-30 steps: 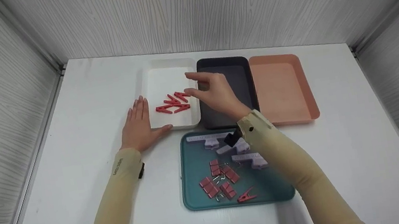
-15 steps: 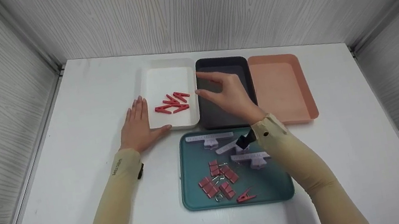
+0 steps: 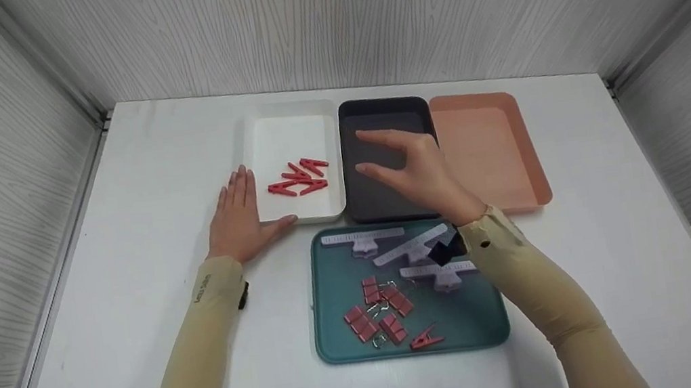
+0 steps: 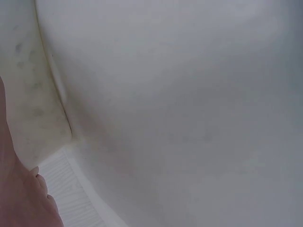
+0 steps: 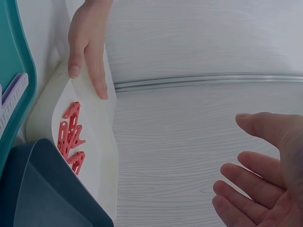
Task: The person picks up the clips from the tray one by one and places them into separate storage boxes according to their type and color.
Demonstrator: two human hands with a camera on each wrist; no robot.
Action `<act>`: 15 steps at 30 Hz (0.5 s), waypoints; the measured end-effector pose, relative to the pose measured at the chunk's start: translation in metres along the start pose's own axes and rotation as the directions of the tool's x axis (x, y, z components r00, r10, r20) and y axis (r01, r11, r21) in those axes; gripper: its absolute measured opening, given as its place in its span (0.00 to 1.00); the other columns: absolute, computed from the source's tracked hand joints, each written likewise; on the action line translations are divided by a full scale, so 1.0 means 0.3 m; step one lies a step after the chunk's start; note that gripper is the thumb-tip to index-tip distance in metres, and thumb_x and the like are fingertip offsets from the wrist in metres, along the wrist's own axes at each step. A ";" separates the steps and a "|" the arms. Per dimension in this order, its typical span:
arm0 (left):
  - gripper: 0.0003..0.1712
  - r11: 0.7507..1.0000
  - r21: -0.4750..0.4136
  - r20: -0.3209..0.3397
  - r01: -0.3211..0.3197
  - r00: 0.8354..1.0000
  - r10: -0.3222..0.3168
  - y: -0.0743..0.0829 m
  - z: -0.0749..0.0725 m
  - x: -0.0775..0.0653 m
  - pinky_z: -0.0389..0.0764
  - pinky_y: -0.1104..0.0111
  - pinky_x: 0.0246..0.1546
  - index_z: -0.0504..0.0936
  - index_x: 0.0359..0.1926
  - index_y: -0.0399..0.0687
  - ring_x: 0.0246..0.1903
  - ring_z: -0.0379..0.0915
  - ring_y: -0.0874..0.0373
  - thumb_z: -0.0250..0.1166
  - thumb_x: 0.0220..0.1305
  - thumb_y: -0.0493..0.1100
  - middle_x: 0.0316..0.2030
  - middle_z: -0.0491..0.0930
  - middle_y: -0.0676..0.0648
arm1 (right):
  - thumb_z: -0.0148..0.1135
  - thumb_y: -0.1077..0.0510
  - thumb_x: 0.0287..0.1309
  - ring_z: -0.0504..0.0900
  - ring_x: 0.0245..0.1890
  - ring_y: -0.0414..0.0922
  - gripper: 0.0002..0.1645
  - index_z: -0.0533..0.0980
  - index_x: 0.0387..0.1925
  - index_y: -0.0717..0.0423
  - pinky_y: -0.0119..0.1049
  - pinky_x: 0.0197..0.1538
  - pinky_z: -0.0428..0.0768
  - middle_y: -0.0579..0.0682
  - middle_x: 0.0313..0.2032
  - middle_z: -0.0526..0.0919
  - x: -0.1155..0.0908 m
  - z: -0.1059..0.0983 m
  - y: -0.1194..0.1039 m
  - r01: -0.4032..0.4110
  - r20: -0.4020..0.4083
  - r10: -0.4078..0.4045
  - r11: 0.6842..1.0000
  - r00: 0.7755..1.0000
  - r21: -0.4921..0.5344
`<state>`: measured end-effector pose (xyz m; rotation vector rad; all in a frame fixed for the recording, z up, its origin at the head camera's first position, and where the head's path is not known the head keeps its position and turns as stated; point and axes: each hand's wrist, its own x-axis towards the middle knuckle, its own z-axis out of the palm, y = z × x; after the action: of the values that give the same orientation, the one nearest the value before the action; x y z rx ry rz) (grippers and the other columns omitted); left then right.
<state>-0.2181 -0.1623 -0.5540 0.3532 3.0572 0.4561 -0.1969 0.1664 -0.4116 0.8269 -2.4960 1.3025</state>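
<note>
Pegs (image 3: 321, 184) look mostly done imo: approx 4 in white tray (image 3: 291, 130), 1 lone peg (image 3: 424, 341) left on teal tray (image 3: 468, 326) w/ binder clips (image 3: 395, 330) & lilac clips (image 3: 364, 246). Our L hand (image 3: 237, 224)'s straight-fingered along white tray's side; R hand (image 3: 420, 166)'s spread over black tray (image 3: 377, 199), holding nothing. Rims sit tight, but we've more counter (image 3: 606, 196) room to our R.

High head view angled down, close wrist views, head and right wrist sharing white tray (image 3: 292, 137)

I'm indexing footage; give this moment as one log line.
left hand: touches white tray; right hand: empty, above black tray; red clips: in white tray, one on teal tray
</note>
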 end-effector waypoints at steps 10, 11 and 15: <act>0.75 1.000 0.006 0.001 0.004 1.000 -0.004 0.000 -0.001 0.000 0.29 0.62 0.75 0.37 0.80 0.37 0.78 0.26 0.50 0.48 0.54 0.88 0.80 0.35 0.40 | 0.72 0.51 0.64 0.77 0.63 0.43 0.29 0.79 0.64 0.56 0.41 0.65 0.74 0.49 0.62 0.80 -0.060 -0.032 -0.007 0.010 0.006 -0.010 1.000 1.000 0.009; 0.75 1.000 0.006 0.002 0.004 1.000 -0.004 0.001 -0.002 0.000 0.29 0.62 0.75 0.37 0.81 0.37 0.78 0.26 0.50 0.48 0.54 0.88 0.80 0.35 0.40 | 0.72 0.51 0.64 0.76 0.63 0.42 0.30 0.79 0.64 0.56 0.41 0.65 0.74 0.48 0.62 0.80 -0.067 -0.034 -0.009 0.008 0.006 -0.008 1.000 1.000 0.008; 0.75 1.000 0.002 0.011 0.006 1.000 -0.006 0.004 -0.007 -0.002 0.30 0.61 0.75 0.37 0.80 0.37 0.79 0.26 0.49 0.49 0.54 0.87 0.80 0.35 0.40 | 0.71 0.50 0.64 0.75 0.64 0.43 0.30 0.77 0.66 0.53 0.41 0.66 0.73 0.47 0.63 0.79 -0.094 -0.045 -0.016 0.013 0.008 -0.013 1.000 1.000 0.011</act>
<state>-0.2175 -0.1618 -0.5517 0.3452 3.0472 0.4501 -0.1721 0.1858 -0.4124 0.8511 -2.4874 1.3128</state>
